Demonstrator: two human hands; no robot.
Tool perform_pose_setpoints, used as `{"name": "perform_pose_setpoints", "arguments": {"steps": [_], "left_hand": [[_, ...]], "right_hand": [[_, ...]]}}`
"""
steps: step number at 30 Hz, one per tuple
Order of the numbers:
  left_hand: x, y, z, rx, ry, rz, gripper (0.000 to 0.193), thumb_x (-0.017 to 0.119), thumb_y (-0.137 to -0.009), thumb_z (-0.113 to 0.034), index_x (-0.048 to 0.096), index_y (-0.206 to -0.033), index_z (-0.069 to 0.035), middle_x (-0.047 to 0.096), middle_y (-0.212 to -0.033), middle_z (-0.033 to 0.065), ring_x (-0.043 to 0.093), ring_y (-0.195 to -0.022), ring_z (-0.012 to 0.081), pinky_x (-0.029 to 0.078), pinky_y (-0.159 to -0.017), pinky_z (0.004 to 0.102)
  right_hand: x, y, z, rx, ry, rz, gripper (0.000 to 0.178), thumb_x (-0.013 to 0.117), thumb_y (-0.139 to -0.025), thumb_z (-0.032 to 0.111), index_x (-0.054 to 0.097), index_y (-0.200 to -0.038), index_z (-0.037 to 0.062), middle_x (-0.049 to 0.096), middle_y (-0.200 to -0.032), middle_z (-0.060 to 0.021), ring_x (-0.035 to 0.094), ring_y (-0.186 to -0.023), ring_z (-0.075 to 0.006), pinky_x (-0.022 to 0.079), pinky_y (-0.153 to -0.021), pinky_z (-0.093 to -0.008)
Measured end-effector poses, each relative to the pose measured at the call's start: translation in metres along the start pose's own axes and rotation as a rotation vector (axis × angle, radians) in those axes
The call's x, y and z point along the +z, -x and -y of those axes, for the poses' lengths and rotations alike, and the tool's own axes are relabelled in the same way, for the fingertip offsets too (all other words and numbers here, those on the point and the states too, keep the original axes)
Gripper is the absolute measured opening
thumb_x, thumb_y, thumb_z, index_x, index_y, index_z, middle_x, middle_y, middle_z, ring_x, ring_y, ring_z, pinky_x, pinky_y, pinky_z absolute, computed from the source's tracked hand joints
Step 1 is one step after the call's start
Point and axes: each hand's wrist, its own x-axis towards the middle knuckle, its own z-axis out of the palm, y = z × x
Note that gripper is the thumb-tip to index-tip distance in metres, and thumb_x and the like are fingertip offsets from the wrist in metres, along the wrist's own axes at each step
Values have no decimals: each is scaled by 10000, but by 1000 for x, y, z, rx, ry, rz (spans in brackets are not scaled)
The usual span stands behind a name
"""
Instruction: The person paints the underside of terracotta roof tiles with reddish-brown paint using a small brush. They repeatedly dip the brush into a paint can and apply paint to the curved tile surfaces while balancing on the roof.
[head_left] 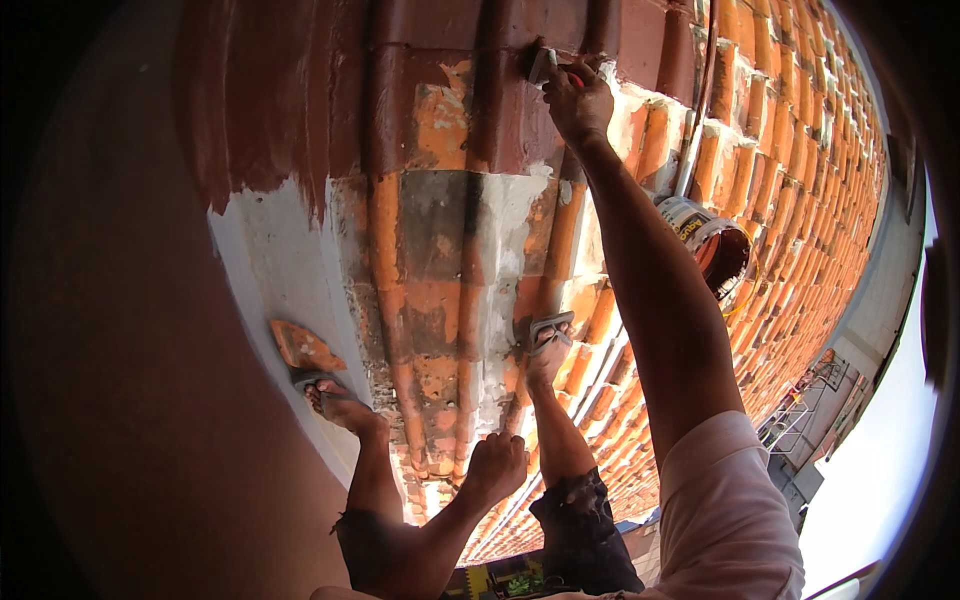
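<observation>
My right hand (582,104), arm stretched far forward, is closed around the handle of a paintbrush (543,67). The brush's bristles touch a ridge of roof tiles coated in dark red paint (510,115). Nearer to me the tiles (435,235) are bare, orange and grey with whitish patches. My left hand (497,466) is curled into a fist over the lower tiles, between my legs, with nothing showing in it. To the right of my outstretched arm, an open paint bucket (690,222) lies tilted on the tiles, reddish paint inside it.
My sandalled feet stand apart, the left sandal (325,385) on a grey strip beside a broken tile piece (305,347), the right sandal (551,325) on the tiles. A thin pipe (697,130) runs along the slope. A reddish-brown wall (130,330) rises at left.
</observation>
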Motion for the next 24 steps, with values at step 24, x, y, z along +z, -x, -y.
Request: {"name": "perform_pose_setpoints", "arguments": {"steps": [24], "left_hand": [[4,0,-1,40,-74,-13,170,657,-911,-192,657,-931,-23,663,-875,169,683,-826,331,569,-687,452]], "right_hand": [[-21,22,37,361,-1013,-156,195,540,-946,40,638,-1005,-118,752,-862,-238,722,-645,-295,547,-503,-346]]}}
